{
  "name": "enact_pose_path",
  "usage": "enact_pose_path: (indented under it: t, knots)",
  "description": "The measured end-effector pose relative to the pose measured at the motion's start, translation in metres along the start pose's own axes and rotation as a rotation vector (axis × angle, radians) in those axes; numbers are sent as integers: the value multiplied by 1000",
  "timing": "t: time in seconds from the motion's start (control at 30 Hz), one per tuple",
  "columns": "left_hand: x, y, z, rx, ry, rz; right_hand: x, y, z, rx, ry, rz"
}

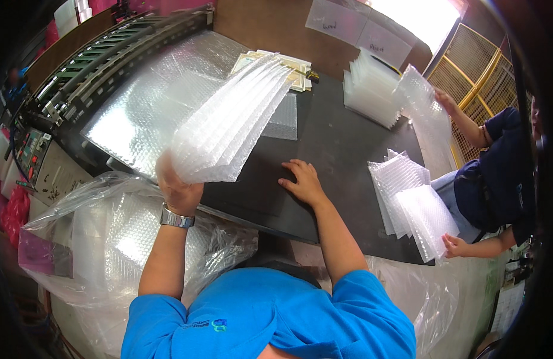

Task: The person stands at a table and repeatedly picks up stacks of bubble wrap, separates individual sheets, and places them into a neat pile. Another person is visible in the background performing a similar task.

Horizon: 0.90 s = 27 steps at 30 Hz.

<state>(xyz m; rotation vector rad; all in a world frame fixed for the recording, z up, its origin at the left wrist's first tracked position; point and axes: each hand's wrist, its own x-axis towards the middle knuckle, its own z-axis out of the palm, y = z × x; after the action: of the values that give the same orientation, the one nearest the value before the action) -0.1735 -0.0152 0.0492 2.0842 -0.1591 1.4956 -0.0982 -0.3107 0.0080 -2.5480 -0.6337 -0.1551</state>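
My left hand [179,186], with a metal watch on its wrist, grips one end of a fanned stack of clear bubble-wrap bags [228,125]. The stack slants up and away to the right over the black table [330,143]. Part of that hand's fingers is hidden and blurred against the plastic. My right hand [303,182] rests on the table with its fingers apart, holding nothing. Just beyond it, a flat bubble-wrap piece [284,122] lies partly under the held stack.
A roller machine [115,54] with a bubble-wrap sheet [127,119] stands at left. A large clear plastic bag [133,239] bulges below the table edge. At right, a co-worker [491,173] handles bubble-wrap bags beside upright [369,90] and lying stacks [402,173].
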Motion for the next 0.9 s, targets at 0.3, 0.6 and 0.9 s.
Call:
enact_pose_path:
  t: [0.3,0.6,0.9]
  knots:
    - [8,7,-11,41,57,85,-2,-3,-4,30,-12,23]
    - [24,8,-23,35,67,-107,-2,1,-4,54,-17,10]
    - [28,-2,-29,68,107,-243,-3,3,-8,87,-42,-5]
